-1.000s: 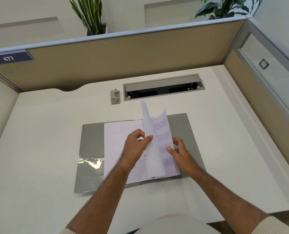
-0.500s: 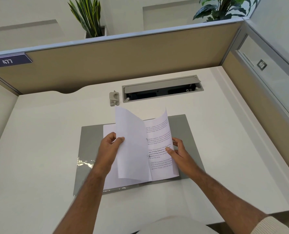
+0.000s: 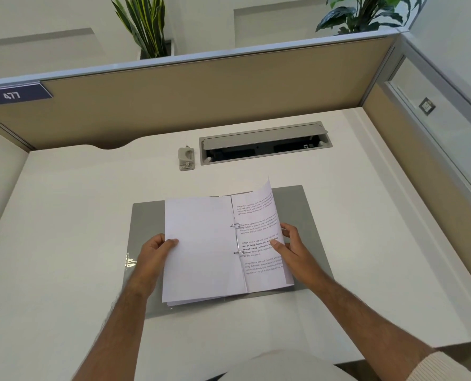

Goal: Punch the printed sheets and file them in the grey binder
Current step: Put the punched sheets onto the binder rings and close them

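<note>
The grey binder (image 3: 308,215) lies open flat on the white desk. Printed sheets sit on its two metal rings (image 3: 236,239). The left stack (image 3: 201,243) shows blank backs. The right stack (image 3: 261,243) shows printed text, and its top corner curls upward. My left hand (image 3: 157,250) pinches the left edge of the turned sheet, thumb on top. My right hand (image 3: 289,248) holds the right stack's outer edge, thumb pressing on the text. A small grey hole punch (image 3: 186,159) stands on the desk behind the binder.
A recessed cable tray (image 3: 264,145) with its lid up sits in the desk beyond the binder. Tan partition walls (image 3: 201,97) enclose the desk at the back and right. Plants rise behind the partition. A plastic sleeve (image 3: 129,262) glints on the binder's left cover.
My left hand has carried a sheet over the rings from the right stack and laid it flat on the left stack. My right hand stayed on the right stack.
</note>
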